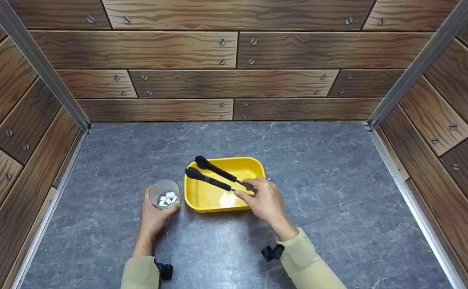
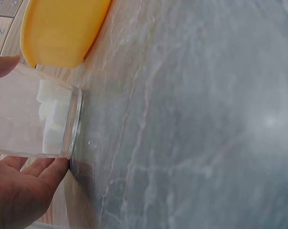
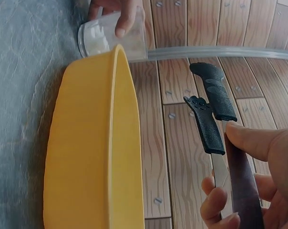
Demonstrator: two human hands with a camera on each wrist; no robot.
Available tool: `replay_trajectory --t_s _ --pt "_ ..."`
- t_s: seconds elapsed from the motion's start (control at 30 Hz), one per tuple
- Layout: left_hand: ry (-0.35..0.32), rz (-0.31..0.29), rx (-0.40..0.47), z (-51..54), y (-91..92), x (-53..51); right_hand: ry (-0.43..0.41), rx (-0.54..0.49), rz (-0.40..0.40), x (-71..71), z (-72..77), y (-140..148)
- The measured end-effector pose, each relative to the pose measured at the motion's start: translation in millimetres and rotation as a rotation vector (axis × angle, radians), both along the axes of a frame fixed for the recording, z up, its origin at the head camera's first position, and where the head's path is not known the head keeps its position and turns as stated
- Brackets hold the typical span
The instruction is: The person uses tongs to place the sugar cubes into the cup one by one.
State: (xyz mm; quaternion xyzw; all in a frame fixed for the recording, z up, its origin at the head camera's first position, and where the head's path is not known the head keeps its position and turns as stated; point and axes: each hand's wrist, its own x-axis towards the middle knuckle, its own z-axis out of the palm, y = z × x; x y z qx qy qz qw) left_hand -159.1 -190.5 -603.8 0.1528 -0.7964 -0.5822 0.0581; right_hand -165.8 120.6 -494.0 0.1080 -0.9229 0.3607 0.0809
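My left hand (image 1: 153,216) grips a clear cup (image 1: 159,189) with several white cubes (image 1: 168,199) at its bottom. In the left wrist view, fingers and thumb lie on opposite sides of the cup (image 2: 20,109), near its base. My right hand (image 1: 267,199) holds a pair of black-tipped tongs (image 1: 214,181) over the yellow tub (image 1: 190,196). The tongs' two arms stand apart, with nothing between their tips. In the right wrist view, thumb and fingers pinch the metal part of the tongs (image 3: 222,179). White cubes show through the cup beyond the tub.
The tub stands on a grey marbled surface (image 1: 338,180), just right of the cup. Wood-patterned panels (image 1: 234,84) enclose the back and both sides, with metal rails (image 1: 410,200) along the edges. Dark camera mounts (image 1: 273,253) sit at both wrists.
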Motion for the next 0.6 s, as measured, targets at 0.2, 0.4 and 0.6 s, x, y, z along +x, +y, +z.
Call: replay_trajectory --t_s 0.2,0.4,0.6 --pt "0.007 -0.008 -0.007 0.9 0.2 0.1 -0.001 -0.006 -0.04 -2.5 -1.9 15" --pt "-0.017 -0.023 -0.019 1.5 -0.5 0.9 -0.032 -0.011 -0.107 -5.0 -3.4 28" --pt "-0.006 -0.015 -0.013 1.2 0.1 -0.9 -0.063 -0.043 -0.153 -8.0 -5.9 41"
